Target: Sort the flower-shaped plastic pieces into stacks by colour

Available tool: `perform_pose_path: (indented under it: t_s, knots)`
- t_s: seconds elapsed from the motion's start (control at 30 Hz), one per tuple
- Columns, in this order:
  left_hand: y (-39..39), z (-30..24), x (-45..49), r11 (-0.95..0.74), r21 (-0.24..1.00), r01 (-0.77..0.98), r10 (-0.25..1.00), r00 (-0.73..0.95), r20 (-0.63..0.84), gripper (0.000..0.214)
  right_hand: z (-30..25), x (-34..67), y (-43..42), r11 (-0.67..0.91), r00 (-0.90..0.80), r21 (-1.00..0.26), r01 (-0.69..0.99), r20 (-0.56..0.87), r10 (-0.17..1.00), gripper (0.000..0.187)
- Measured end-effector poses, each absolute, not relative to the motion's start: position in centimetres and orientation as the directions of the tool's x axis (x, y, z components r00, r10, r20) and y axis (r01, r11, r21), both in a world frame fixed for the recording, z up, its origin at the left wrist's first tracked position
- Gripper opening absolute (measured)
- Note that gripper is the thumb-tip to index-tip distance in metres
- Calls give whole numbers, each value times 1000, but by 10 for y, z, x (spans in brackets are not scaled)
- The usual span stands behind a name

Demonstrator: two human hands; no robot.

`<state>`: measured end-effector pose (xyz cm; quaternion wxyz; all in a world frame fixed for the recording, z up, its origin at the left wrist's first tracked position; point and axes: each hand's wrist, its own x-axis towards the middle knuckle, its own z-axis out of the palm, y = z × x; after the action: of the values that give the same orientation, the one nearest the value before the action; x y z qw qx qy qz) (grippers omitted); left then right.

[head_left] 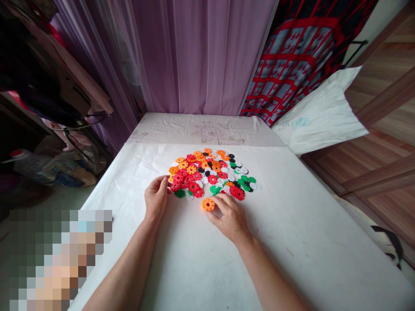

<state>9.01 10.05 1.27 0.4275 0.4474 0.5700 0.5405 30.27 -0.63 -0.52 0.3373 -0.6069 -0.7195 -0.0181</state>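
Observation:
A loose pile of notched, flower-shaped plastic discs [193,177] in red, orange, white, green and black lies on the table. My right hand [231,217] is closed, thumb and fingers pinching an orange flower-shaped disc [208,204] just in front of the pile. Its edge looks thick, so more than one may be stacked; I cannot tell. At the pile's left edge is my left hand [156,198], its fingers curled together beside the red and yellow discs. Whatever its fingertips grip is too small to make out.
The table [181,268] has a white cover, with a flower-patterned cloth [214,129] across its far end. A white paper sheet [324,116] sticks out past the right edge. Purple curtains [201,56] hang behind. Clothes and a plastic bottle [30,164] are at left.

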Motion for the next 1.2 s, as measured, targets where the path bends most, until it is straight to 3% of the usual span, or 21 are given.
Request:
perform_pose_path:
  t_s: [0.4, 0.63, 0.9, 1.2]
  knots:
    - [100, 12, 90, 30, 999, 38, 974, -227, -21, 42, -5, 300, -7, 202, -29, -336, 920, 456, 890, 40]
    - [100, 13, 89, 22, 998, 60, 976, -217, -9, 44, 0, 297, -6, 185, -24, -363, 913, 406, 914, 25]
    - [100, 14, 90, 27, 998, 50, 977, -212, -16, 43, 0, 297, -9, 137, 5, -319, 938, 406, 914, 34]
    - [100, 13, 90, 22, 999, 44, 978, -209, -12, 43, 3, 291, -7, -9, 81, -279, 960, 250, 965, 23]
